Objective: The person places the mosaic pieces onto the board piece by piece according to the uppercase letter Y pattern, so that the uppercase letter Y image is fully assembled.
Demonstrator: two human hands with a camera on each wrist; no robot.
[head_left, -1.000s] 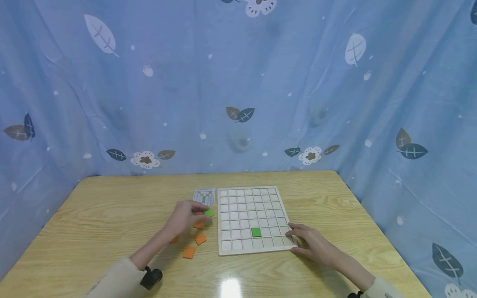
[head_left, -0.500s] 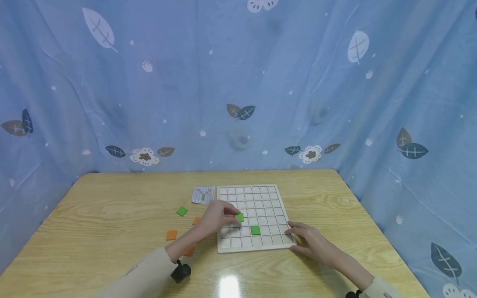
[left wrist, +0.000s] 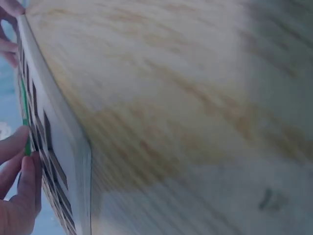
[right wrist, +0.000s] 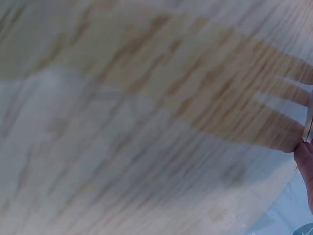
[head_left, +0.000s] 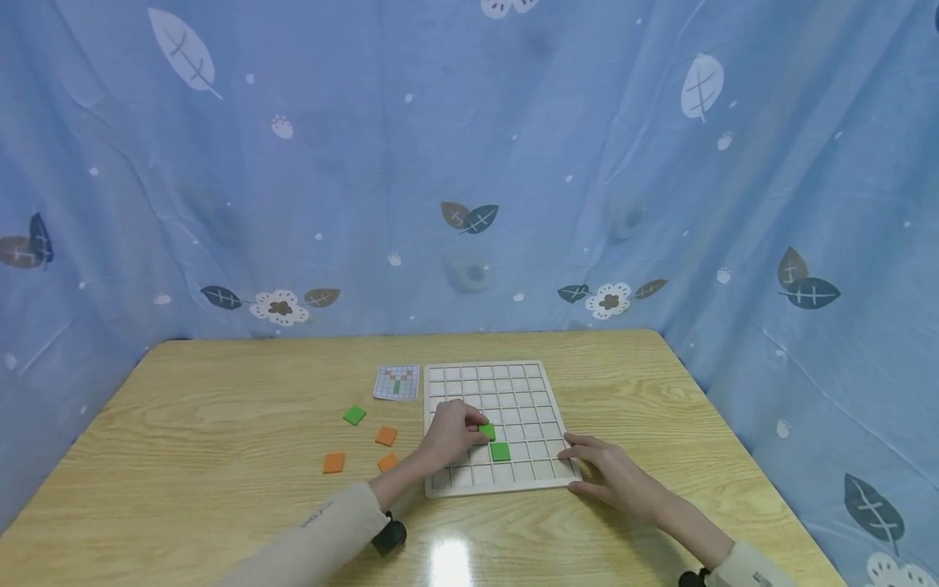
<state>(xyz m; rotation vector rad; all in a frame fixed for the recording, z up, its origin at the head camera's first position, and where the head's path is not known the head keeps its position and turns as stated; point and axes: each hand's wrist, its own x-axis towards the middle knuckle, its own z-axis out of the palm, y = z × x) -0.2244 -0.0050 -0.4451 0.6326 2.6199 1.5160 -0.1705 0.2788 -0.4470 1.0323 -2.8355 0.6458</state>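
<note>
My left hand [head_left: 453, 430] pinches a green square tile [head_left: 487, 431] between thumb and fingers, over the white grid board [head_left: 506, 490]. That tile sits at the cell just beyond a second green tile [head_left: 500, 452], which lies in the board. In the left wrist view, the pinched tile [left wrist: 27, 147] stands at the grid's surface; whether it lies fully in its cell I cannot tell. My right hand [head_left: 614, 477] rests at the board's right edge with fingers extended onto the rim and the thumb by the near corner. Only its thumb [right wrist: 304, 164] shows clearly in the right wrist view.
A pattern card [head_left: 397, 382] lies left of the board's far corner. Loose on the wooden table are a green tile [head_left: 355, 415] and orange tiles [head_left: 333, 462], one partly behind my left forearm. A blue patterned curtain [head_left: 381, 163] hangs behind the table.
My left hand has carried the green tile rightward from beside the card onto the board, near the lying green tile. The right hand has stayed at the board's edge.
</note>
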